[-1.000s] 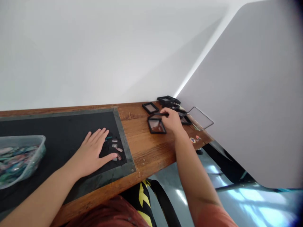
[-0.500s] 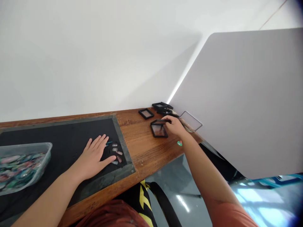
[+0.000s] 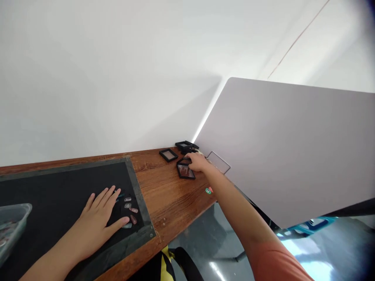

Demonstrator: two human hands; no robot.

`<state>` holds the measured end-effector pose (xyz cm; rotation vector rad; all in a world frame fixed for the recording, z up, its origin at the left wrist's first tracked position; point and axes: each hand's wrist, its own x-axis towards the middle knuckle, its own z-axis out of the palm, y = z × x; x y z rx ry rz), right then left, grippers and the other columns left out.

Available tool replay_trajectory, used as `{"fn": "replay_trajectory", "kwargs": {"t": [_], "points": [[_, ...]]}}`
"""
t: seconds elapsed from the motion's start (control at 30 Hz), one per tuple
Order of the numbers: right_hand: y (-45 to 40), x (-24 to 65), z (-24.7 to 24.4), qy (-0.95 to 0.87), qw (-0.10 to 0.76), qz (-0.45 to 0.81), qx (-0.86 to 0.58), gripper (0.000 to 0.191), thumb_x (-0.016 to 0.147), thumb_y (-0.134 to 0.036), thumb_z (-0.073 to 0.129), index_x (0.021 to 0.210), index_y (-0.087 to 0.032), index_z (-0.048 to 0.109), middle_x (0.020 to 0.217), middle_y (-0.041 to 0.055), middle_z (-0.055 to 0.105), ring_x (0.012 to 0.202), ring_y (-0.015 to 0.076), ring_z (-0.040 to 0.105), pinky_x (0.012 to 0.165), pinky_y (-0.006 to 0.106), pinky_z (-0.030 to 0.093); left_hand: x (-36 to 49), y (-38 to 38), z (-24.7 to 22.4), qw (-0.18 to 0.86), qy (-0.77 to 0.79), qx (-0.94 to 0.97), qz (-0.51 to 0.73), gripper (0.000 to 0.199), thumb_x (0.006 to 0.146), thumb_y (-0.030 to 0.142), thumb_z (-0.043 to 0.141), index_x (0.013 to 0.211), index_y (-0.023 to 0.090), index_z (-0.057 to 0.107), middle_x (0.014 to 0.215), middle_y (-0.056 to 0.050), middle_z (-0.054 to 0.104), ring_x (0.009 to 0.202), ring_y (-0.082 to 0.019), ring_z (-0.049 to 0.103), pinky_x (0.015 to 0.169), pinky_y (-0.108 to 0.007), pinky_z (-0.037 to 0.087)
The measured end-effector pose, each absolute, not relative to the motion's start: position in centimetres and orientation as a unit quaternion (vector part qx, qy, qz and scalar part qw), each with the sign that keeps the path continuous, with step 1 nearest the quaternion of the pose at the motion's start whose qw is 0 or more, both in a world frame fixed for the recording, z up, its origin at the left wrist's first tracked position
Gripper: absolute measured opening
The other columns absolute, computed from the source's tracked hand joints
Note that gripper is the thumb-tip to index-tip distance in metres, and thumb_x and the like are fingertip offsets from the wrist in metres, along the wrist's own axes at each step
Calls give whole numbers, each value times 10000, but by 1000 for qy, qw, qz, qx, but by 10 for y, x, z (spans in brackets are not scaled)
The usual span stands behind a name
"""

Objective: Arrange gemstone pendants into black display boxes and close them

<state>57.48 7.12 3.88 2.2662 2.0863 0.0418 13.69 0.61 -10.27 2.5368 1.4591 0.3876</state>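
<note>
My left hand [image 3: 98, 216] lies palm down on the black mat [image 3: 73, 183], fingers spread. Beside its thumb and fingertips are several small nail-shaped pieces [image 3: 133, 219], pink, clear and teal. My right hand [image 3: 197, 161] reaches to a black-framed display case [image 3: 185, 172] with clear film panes, which stands opened on the wood. Its fingers are closed over the case's far right edge, and the fingertips are partly hidden. Close behind lie another black-framed case [image 3: 168, 155] and a small pile of similar cases [image 3: 184, 144].
A clear plastic tub [image 3: 25, 212] with coloured pieces stands at the left edge. Right of my right hand, a thin metal frame [image 3: 219, 162] leans at a grey partition [image 3: 278, 148]. Green and red stickers [image 3: 208, 191] mark the wooden table edge.
The view has swung right and up, so the tub now shows only in part. My right hand has shifted slightly at the opened case; my left hand stays flat by the small pieces.
</note>
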Motion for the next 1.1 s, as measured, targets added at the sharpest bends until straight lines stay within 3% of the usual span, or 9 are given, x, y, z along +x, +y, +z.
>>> {"fn": "replay_trajectory", "kwargs": {"t": [0.23,0.3,0.4,0.5,0.63,0.7,0.8,0.97,1.1], "points": [[88,523,64,718,21,-6,696,750,871,-366,703,1573,-266,458,1649,89,468,1558,292,350,1283,417,256,137,7,-104,91,496,853,134,911,946,783,395,1642,196,394,1715,-95,333,1604,-381,297,1294,-628,272],[109,504,61,703,42,-24,710,791,869,-434,738,1579,-233,454,1631,131,483,1572,325,329,1305,467,216,137,7,-105,86,497,852,138,896,948,778,398,1639,207,401,1713,-90,340,1603,-377,301,1295,-618,276],[142,482,49,627,80,-47,773,745,878,-516,768,1463,-103,565,1535,231,540,1495,407,426,1254,598,305,136,8,-104,87,501,851,127,906,950,776,360,1641,192,392,1714,-88,336,1604,-367,301,1296,-615,277],[165,469,34,557,88,-62,823,547,984,-433,679,1448,-167,567,1516,163,553,1375,339,558,1152,606,448,135,8,-103,89,504,852,113,926,946,780,325,1644,174,382,1718,-81,328,1608,-359,296,1298,-615,273],[175,453,21,504,66,-88,857,914,902,-425,714,1605,-3,311,1572,351,444,1512,459,408,1258,688,170,132,9,-109,79,498,855,122,923,938,780,332,1648,193,382,1718,-74,338,1609,-364,292,1301,-632,245],[176,445,18,500,49,-108,858,1053,844,-470,755,1637,-18,230,1595,334,429,1536,444,378,1269,639,194,130,10,-112,77,497,855,126,946,926,793,333,1647,184,384,1717,-79,340,1610,-369,287,1302,-645,227],[178,440,16,495,14,-114,861,1261,725,-475,850,1665,-50,126,1718,315,193,1629,433,138,1299,564,162,128,12,-113,83,504,851,123,982,907,811,341,1641,161,396,1715,-96,340,1607,-374,293,1301,-654,224],[174,447,16,471,-44,-168,865,1218,671,-452,884,1621,-48,236,1633,330,360,1569,412,325,1256,538,289,127,14,-112,94,504,849,129,973,907,803,348,1637,162,412,1712,-107,352,1600,-373,311,1301,-648,231],[163,438,18,477,-102,-222,844,1298,566,-404,946,1612,-60,257,1617,328,382,1549,458,341,1251,588,290,123,16,-123,93,506,844,151,972,910,795,371,1646,160,392,1707,-126,372,1595,-386,318,1298,-661,220]]}}
